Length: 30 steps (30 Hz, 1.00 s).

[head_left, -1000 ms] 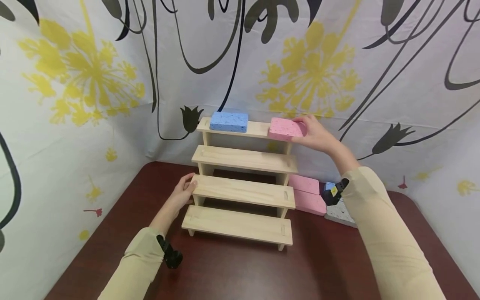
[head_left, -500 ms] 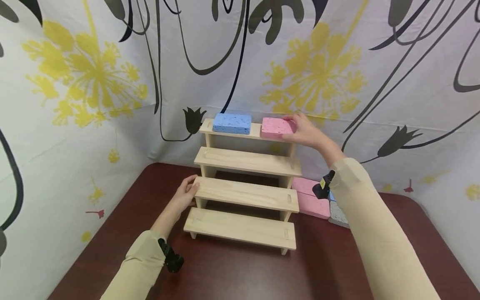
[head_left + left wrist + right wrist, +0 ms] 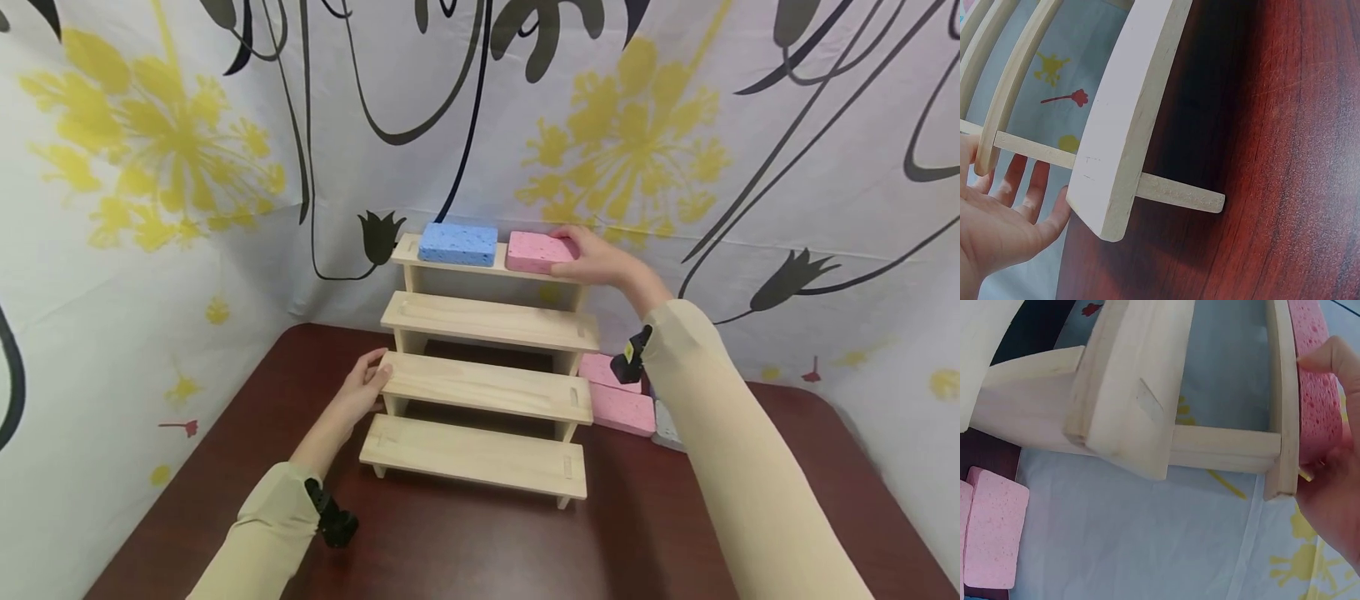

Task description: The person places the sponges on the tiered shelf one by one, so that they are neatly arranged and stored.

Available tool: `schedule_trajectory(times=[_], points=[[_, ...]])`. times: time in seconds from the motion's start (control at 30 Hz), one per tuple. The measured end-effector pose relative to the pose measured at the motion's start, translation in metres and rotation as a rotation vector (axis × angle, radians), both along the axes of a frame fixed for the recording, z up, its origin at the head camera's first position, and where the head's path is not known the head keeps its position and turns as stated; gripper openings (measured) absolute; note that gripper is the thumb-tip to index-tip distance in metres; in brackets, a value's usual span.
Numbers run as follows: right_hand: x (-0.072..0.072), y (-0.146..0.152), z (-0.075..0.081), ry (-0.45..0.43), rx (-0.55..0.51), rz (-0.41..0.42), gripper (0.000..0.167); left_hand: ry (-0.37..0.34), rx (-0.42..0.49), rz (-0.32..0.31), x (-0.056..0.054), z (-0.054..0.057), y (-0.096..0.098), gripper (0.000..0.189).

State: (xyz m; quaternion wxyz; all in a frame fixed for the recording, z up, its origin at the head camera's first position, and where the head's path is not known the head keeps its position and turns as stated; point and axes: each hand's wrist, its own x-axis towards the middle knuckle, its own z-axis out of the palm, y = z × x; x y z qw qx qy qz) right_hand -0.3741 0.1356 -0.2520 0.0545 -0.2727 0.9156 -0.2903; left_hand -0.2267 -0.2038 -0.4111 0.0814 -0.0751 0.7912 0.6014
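Observation:
A wooden four-step shelf (image 3: 487, 385) stands on the table. My left hand (image 3: 358, 387) grips the left end of its second step from the bottom; in the left wrist view the fingers (image 3: 1034, 187) reach along the side support. On the top step, my right hand (image 3: 596, 257) holds a pink sponge (image 3: 532, 252) by its right end. The right wrist view shows that sponge (image 3: 1319, 400) lying along the top board, with a finger over its upper side. A blue sponge (image 3: 458, 243) lies to its left, a narrow gap between them.
Right of the shelf, pink sponges (image 3: 618, 408) and a grey sponge (image 3: 666, 427) lie on the dark red table (image 3: 450, 542), partly hidden by the right arm. A patterned cloth (image 3: 420, 100) hangs close behind the shelf.
My right hand has slid the pink sponge leftward along the top step, closer to the blue sponge. The left hand stays at the same place on the shelf.

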Motion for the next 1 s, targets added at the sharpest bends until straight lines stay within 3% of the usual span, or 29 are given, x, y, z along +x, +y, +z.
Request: schedule_trajectory(times=[0.23, 0.47, 0.73, 1.0], points=[[0.003, 0.003, 0.005, -0.067, -0.039, 0.024, 0.061, 0.003, -0.008, -0.014, 0.0, 0.006, -0.002, 0.054], [0.006, 0.001, 0.0, -0.091, -0.13, 0.017, 0.062, 0.011, -0.015, -0.024, 0.002, 0.01, -0.004, 0.055], [0.009, 0.001, -0.006, 0.001, -0.074, -0.017, 0.062, -0.005, 0.004, -0.012, 0.004, 0.005, 0.0, 0.054], [0.018, -0.004, -0.01, 0.175, 0.1, -0.106, 0.072, 0.003, 0.023, 0.001, 0.006, 0.002, 0.001, 0.054]])
